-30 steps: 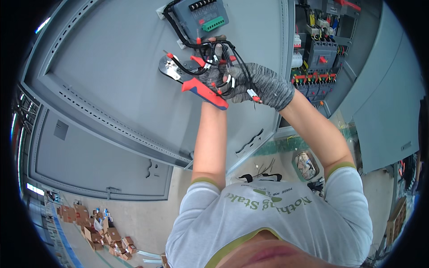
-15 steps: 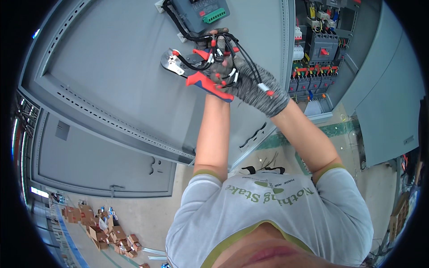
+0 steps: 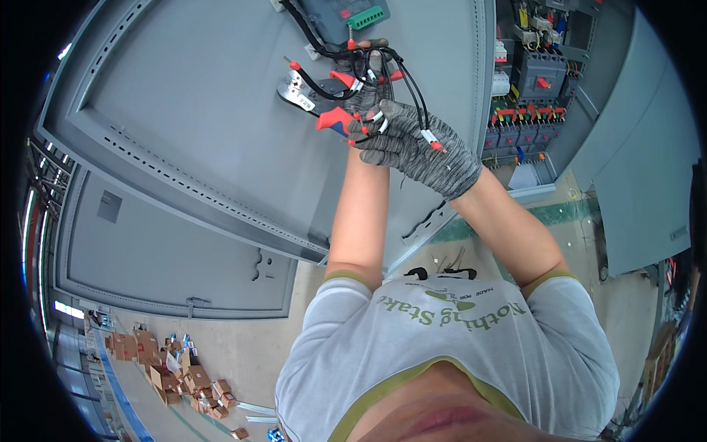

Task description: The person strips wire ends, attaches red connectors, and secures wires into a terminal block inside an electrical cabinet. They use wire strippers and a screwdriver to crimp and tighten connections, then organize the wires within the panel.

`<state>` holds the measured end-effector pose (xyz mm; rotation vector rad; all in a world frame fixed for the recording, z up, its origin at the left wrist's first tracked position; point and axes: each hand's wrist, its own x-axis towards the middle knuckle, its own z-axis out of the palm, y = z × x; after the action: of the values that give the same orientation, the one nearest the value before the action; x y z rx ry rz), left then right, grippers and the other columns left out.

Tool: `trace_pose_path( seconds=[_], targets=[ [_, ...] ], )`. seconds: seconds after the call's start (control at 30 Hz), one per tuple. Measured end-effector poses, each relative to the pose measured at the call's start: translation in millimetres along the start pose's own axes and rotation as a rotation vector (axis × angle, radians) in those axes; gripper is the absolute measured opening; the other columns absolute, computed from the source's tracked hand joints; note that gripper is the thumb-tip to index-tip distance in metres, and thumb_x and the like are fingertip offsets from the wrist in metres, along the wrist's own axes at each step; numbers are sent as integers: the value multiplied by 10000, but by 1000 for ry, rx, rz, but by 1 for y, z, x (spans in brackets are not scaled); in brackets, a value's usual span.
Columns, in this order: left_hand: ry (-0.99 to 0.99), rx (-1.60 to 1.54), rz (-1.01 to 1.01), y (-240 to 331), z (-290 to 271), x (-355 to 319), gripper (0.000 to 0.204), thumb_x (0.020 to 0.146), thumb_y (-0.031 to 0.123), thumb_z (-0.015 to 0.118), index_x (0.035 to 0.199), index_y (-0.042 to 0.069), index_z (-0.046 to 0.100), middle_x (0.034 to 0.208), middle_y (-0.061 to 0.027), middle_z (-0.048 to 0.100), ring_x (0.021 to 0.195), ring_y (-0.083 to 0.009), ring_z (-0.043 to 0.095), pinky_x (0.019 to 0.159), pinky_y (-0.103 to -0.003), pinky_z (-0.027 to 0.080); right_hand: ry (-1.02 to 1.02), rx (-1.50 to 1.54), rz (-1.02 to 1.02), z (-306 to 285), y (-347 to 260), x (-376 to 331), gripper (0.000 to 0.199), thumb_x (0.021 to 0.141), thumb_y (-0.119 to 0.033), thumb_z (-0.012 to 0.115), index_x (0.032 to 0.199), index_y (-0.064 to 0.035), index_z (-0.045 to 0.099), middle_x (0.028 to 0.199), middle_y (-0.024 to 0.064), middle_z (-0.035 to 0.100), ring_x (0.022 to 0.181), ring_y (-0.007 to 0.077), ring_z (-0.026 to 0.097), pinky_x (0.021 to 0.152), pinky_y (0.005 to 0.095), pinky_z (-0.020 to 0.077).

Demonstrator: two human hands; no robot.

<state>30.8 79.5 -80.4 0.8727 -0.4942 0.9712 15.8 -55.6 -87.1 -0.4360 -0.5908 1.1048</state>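
Observation:
My left hand (image 3: 366, 92), in a grey knit glove, is closed around crimping pliers (image 3: 298, 93) with red and blue handles. Black wires loop across its palm and fingers. They carry white marker sleeves and red-collared end ferrules; one wire end (image 3: 294, 66) sticks up beside the pliers' head. Overlapping the lower part of that hand is my right hand (image 3: 412, 140), also gloved, fingers bent around a thin black wire with a white sleeve (image 3: 381, 122). Another sleeved wire end (image 3: 431, 140) hangs over the back of the right hand. The fingers partly hide the lower handle.
Behind my hands stands a grey cabinet door (image 3: 221, 110) bearing a device with a green terminal block (image 3: 366, 18). At right, an open cabinet holds breakers (image 3: 541, 77) and wiring. Another grey door (image 3: 648, 147) stands beyond. Cardboard boxes (image 3: 195, 377) lie on the floor at lower left.
The right hand's fingers have shifted over the lower handle, now covering more of it. The wire end beside the pliers' head points up more. The whole view has shifted slightly.

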Motion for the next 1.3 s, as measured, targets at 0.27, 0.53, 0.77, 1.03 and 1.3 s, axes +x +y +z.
trace_pose_path(
  seconds=[0.27, 0.53, 0.77, 1.03, 1.3],
  targets=[
    [95, 181, 51, 11, 18, -13, 240, 910, 60, 543, 1150, 55, 530, 1103, -112, 598, 906, -157, 608, 742, -244, 550, 2, -23, -55, 9, 1, 0, 292, 887, -256, 620, 1020, 4, 616, 998, 192, 651, 955, 313, 653, 802, 406, 572],
    [86, 133, 43, 10, 19, -14, 247, 912, 103, 543, 1152, 47, 525, 1101, -124, 590, 883, -155, 608, 719, -241, 549, 16, 93, -62, 6, 2, 2, 249, 903, -222, 594, 1051, -22, 595, 1147, 195, 593, 1052, 297, 610, 843, 406, 556],
    [78, 136, 43, 15, 19, -25, 261, 914, 140, 544, 1154, 39, 521, 1100, -135, 583, 862, -153, 607, 698, -238, 548, -26, 152, -21, 3, 9, -4, 194, 914, -201, 564, 958, -12, 553, 1132, 238, 573, 1039, 342, 603, 878, 438, 543],
    [70, 137, 47, 22, 16, -49, 285, 917, 183, 544, 1156, 30, 517, 1098, -146, 575, 839, -151, 607, 676, -235, 547, -69, 147, 19, 18, 18, -33, 232, 943, -250, 511, 970, -24, 554, 1149, 299, 565, 1090, 383, 582, 902, 431, 523],
    [35, 38, 8, 23, 13, -42, 316, 919, 226, 544, 1158, 22, 512, 1097, -158, 568, 816, -149, 607, 653, -232, 546, -63, 128, 59, 18, 19, -43, 269, 954, -278, 489, 987, -25, 574, 1155, 296, 568, 1114, 394, 566, 929, 464, 503]
  ],
)
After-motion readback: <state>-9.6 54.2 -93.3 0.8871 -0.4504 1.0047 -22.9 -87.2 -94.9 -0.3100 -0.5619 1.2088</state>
